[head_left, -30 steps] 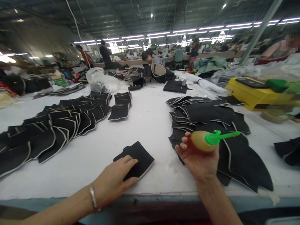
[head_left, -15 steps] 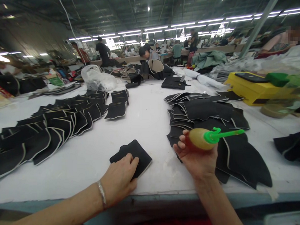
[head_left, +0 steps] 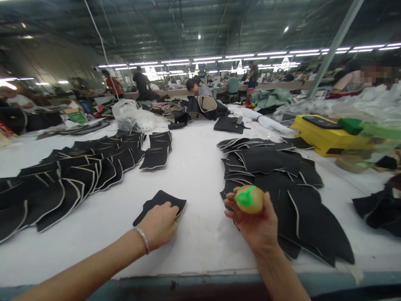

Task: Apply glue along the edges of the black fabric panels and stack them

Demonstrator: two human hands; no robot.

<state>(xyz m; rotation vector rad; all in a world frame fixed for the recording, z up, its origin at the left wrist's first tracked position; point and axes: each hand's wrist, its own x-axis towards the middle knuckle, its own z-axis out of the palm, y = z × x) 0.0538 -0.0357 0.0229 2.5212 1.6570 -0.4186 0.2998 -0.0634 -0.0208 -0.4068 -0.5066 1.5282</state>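
Note:
My left hand [head_left: 160, 223], with a silvery bracelet at its wrist, is closed on a black leather-like piece [head_left: 157, 200] near the table's front. Its fingers curl over the top, and a pale edge shows at the right side of the piece; the thumb is mostly hidden. In my right hand [head_left: 258, 229] is a squeeze bottle [head_left: 255, 204] of amber liquid, palm turned up beneath it. The bottle's green nozzle cap [head_left: 245, 197] faces me, tilted to the left. Just behind that hand lies a spread of larger black pieces [head_left: 319, 220].
Overlapping rows of black pieces [head_left: 48, 191] cover the left, with a smaller stack [head_left: 155, 157] beside them. A yellow box [head_left: 322, 136] and a clear green-topped jar [head_left: 363, 149] stand at right. Plastic bags [head_left: 132, 115] and people at work are farther back.
My left hand has shifted left with the black piece, which has turned. The bottle in my right hand has swung its nozzle from pointing right to facing me, and that hand has moved slightly left.

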